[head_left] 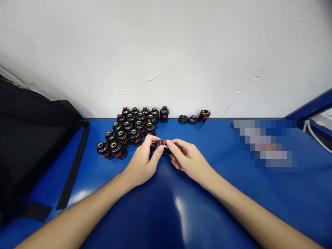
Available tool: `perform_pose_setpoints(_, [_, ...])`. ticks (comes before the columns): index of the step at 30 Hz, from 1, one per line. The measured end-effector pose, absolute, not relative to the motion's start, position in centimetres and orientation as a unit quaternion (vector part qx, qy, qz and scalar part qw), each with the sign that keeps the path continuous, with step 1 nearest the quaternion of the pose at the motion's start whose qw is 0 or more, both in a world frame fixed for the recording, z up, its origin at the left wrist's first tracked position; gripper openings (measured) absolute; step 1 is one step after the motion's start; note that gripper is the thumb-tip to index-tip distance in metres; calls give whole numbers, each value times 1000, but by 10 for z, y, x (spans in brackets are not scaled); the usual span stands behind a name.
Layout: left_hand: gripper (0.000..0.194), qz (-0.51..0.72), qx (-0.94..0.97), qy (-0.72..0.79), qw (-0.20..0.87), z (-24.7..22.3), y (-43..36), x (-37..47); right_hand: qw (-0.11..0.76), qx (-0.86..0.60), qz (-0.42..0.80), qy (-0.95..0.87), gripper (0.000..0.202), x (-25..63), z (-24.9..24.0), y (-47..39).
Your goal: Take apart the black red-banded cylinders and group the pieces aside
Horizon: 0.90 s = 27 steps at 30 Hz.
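two hands meet over the blue counter, both grasping one black connector with a red tab, held on its side near the middle. the left hand grips its left end between thumb and fingers; the right hand closes on its right end, with the thumb on top near the red tab.

just beyond and to the left of the left hand stands a packed cluster of black connectors, most upright, with brass-coloured centres and red tabs; its nearest right members crowd that hand's fingers. beyond the hands, by the white wall, a black ring, a small black cap and an open black shell with brass-coloured contacts sit close together.

on the far left, a black bag covers that end, its strap trailing over the counter. a pixelated item lies well apart on the right.
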State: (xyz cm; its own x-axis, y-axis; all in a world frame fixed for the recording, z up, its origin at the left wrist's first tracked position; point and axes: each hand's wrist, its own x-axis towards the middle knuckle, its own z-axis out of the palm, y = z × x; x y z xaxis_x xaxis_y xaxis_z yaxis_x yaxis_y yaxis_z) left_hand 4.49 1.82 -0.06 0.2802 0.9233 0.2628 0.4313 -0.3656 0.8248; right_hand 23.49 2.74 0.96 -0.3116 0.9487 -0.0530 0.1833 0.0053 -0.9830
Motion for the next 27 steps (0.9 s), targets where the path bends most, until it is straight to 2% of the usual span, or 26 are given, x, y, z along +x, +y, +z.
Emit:
perform_pose_setpoints(6, [18,385,725,445,358,2,16,45,366,-426,550,-618,51,239,4,27])
perform_pose_setpoints(27, [20,428,665,416,449,3,10,49,382,-437,446,-681,36,244,4,23])
